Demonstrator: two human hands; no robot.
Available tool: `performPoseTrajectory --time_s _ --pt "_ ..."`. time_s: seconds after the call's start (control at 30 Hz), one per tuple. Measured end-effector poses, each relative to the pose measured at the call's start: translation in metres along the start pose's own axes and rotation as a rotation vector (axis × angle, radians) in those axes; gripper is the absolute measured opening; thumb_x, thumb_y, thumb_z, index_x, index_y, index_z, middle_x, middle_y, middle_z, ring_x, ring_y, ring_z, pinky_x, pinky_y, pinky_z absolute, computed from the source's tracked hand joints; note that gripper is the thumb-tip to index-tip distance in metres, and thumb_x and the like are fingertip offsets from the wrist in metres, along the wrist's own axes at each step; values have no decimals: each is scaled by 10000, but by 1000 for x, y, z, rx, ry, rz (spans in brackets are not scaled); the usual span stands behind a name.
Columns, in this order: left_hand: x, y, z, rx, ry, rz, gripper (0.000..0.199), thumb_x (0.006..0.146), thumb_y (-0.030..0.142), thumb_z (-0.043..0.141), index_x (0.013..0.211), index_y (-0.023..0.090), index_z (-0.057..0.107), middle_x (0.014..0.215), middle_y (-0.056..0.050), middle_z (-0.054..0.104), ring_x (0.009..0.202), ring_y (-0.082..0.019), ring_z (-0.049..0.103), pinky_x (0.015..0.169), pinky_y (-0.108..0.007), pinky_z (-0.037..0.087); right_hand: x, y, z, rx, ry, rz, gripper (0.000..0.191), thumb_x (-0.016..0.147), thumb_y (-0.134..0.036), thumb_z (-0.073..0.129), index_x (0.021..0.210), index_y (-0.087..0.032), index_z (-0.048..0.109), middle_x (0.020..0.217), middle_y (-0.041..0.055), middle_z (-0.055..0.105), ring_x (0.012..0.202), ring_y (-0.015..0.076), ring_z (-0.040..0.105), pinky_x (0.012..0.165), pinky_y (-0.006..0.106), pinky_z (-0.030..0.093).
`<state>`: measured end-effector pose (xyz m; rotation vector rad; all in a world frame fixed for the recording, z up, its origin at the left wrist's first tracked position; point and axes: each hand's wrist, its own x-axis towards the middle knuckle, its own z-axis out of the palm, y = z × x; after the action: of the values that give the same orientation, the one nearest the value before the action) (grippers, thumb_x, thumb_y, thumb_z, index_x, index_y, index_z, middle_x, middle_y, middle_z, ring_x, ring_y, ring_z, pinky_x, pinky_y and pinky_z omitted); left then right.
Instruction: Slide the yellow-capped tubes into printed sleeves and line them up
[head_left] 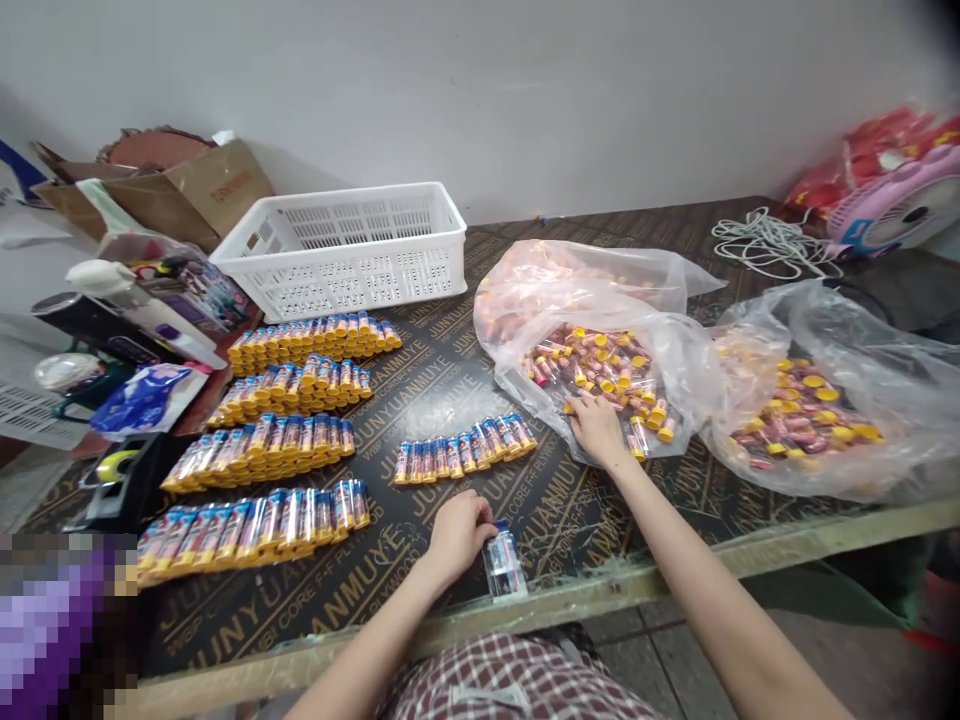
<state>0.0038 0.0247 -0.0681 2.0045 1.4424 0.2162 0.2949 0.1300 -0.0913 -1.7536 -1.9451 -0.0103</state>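
Note:
My left hand (461, 528) is over the dark table near its front edge, fingers bent together at a small stack of clear labels (506, 568); what its fingertips hold is too small to make out. My right hand (598, 428) reaches into the mouth of a clear plastic bag (517, 375), its fingers on small tubes with yellow caps (600, 360); whether it grips one is not clear. Between the hands and the crate, a short row of tubes with blue tops and yellow bottoms (465, 450) stands on the table. Longer stacked rows (255, 525) of such tubes are at the left.
A white crate (352, 275) stands at the back left, beside a cardboard box (217, 190) and bottles (127, 300). Another bag of tubes (817, 415) is at the right. Behind it lie coiled cord (772, 243) and a pink fan (892, 205). A tape dispenser (124, 480) sits at the left.

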Motion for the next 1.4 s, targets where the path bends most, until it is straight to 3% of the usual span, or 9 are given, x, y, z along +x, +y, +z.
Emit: performPoseTrajectory --time_s 0.23,0.33,0.43,0.5,0.63,0.77,1.0,1.13,1.4 --pt "-8 1 3 0 7 51 140 800 174 551 818 201 687 804 -74 683 793 -227 609 710 -301 385 -2 -24 -20 -9 55 51 428 870 -230 426 1290 -187 493 980 120 561 858 272 554 775 412 458" --pt "-16 1 4 22 44 39 136 801 161 542 873 204 649 773 -65 664 759 -223 598 673 -296 381 -16 -46 -39 233 99 30 353 899 -270 416 1227 -215 532 1018 96 577 861 243 571 795 393 470" --pt "-21 0 5 -81 132 85 60 763 149 583 736 201 598 816 -56 651 823 -213 580 711 -292 391 -33 -71 -54 448 34 42 236 889 -304 486 1067 -213 612 969 69 626 758 201 580 703 346 490" --pt "-19 -1 4 -279 197 69 89 730 164 618 672 195 558 824 -41 646 817 -194 581 720 -282 404 -45 -85 -60 546 4 88 192 865 -307 541 1003 -209 632 965 63 639 715 180 577 649 320 491" --pt "-5 -1 -8 -937 264 -189 202 688 287 660 686 198 479 560 38 565 526 -130 551 556 -243 422 -63 -108 -64 772 37 164 153 823 -277 609 954 -206 646 1043 71 614 855 190 606 703 311 523" --pt "10 -1 -24 -1359 321 -337 430 486 226 807 810 177 528 568 41 626 480 -101 557 539 -220 452 -79 -127 -61 920 25 161 159 830 -243 611 981 -229 658 1051 66 598 913 192 605 727 308 548" --pt "17 -2 -32 -1600 375 -440 361 462 345 854 644 111 649 608 1 641 523 -76 567 550 -203 484 -97 -147 -59 833 35 96 214 860 -195 570 1037 -275 659 1059 65 586 957 213 590 777 361 547" --pt "16 -4 -30 -1597 453 -469 369 452 373 860 623 107 670 581 -4 638 510 -82 566 524 -204 468 -99 -151 -60 734 75 45 241 860 -173 562 1055 -283 652 1043 69 599 983 229 584 863 420 510" --pt "16 -3 -27 -1585 516 -489 402 453 419 854 621 112 657 533 0 628 496 -82 561 523 -196 458 -102 -159 -56 702 75 -48 306 851 -127 552 1093 -288 647 1025 66 611 959 217 598 861 393 505"
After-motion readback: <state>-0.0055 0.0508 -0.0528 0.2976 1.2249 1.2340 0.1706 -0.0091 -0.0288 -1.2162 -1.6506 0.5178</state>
